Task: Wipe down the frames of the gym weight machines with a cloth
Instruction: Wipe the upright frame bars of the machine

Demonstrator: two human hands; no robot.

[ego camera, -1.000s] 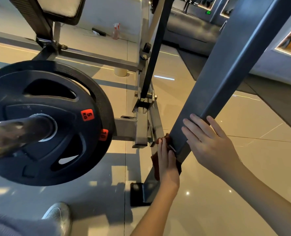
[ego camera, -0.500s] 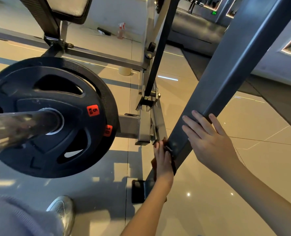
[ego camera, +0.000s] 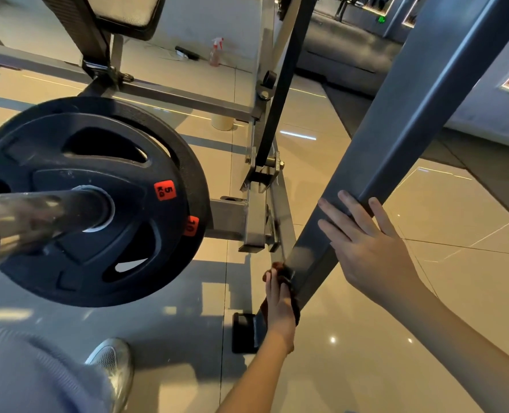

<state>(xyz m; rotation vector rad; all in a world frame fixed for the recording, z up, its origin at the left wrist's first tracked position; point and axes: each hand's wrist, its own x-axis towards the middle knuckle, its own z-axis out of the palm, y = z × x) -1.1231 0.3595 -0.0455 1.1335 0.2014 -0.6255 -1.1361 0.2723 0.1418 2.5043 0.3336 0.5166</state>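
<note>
Lower now, left hand (ego camera: 280, 302) presses crumpled dark-brown cloth (ego camera: 278, 267) against slanted grey steel frame beam (ego camera: 426, 114), fingers straight; right hand (ego camera: 366, 251), at two o'clock, rests flat-fingered.

Slanted frame beam (ego camera: 411, 114) of grey-blue painted metal, smooth with a satin sheen; cloth (ego camera: 280, 271) dark, soft and crumpled; weight plate (ego camera: 68, 204) matt black, rubber-like; bar sleeve (ego camera: 38, 216) polished bright metal; floor tiles (ego camera: 426, 278) pale, smooth, highly glossy.
</note>
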